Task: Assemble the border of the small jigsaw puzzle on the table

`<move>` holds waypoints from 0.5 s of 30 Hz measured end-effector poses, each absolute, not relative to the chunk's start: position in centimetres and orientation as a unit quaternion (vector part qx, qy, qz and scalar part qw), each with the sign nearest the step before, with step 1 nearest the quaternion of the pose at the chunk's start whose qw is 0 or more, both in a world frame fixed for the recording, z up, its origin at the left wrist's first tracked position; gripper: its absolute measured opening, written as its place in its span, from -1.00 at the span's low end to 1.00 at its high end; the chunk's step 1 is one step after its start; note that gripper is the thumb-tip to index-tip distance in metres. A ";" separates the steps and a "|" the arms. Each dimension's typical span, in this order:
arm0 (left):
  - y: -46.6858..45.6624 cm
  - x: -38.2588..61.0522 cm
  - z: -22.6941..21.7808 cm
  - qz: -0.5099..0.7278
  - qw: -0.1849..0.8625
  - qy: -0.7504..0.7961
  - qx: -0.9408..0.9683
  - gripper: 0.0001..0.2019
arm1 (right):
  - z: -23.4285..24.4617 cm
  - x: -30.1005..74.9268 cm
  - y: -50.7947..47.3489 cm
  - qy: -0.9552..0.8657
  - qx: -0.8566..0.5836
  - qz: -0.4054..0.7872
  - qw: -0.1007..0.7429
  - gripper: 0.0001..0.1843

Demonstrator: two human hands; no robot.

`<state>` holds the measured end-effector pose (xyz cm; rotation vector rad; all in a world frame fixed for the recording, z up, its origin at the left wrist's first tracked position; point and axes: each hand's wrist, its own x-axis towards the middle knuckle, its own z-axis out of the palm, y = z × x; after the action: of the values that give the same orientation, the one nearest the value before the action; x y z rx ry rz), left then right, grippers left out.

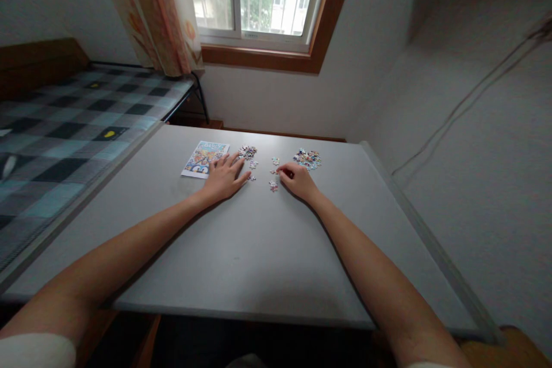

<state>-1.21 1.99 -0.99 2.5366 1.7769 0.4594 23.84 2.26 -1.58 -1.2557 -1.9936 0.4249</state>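
The pale, smooth desk (241, 259) was the broadest surface, its faint sheen suggesting that flat things would slide on it easily. The left hand (225, 175) was spread and slack, palm down, overlapping the right edge of the printed picture sheet (200, 155) and gripping nothing visible. The right hand (297, 178) was curled, thumb and forefinger pinching a single jigsaw piece (273, 172) by its edge. The sheet was flat, thin and rectangular, crowded with bright cartoon printing; it looked light and likely to crease.

Near the far edge of the desk lay the right heap (307, 157), mottled and multicoloured, beyond the right hand; the smaller left heap (248, 152) was just beyond the left hand's fingers. Between the hands sat a few loose jigsaw pieces (273, 186), knobbed and notched in outline. They were probably stiff card, almost weightless, with tabs that could bend; opposite edges seemed the best hold, since their thinness left fingertips little to catch.
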 end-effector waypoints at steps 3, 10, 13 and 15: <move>1.7 -1.3 -0.4 0.190 -0.004 0.565 0.803 -0.53 | -1.5 23.8 2.2 -0.776 -0.489 0.164 0.364 -0.81; 1.9 -1.8 0.9 0.233 -0.022 0.553 0.799 -0.56 | -1.7 23.8 2.4 -0.778 -0.485 0.164 0.365 -0.81; 2.6 -2.0 0.3 0.196 -0.026 0.547 0.813 -0.47 | -1.7 23.9 2.4 -0.778 -0.485 0.166 0.363 -0.81; 3.0 -2.2 -0.3 0.160 -0.029 0.537 0.828 -0.41 | -1.7 23.9 2.3 -0.777 -0.486 0.166 0.364 -0.81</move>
<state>-2.21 3.00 -0.30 2.6486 1.7187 0.5131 23.88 2.35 -1.73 -1.2515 -1.9998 0.4263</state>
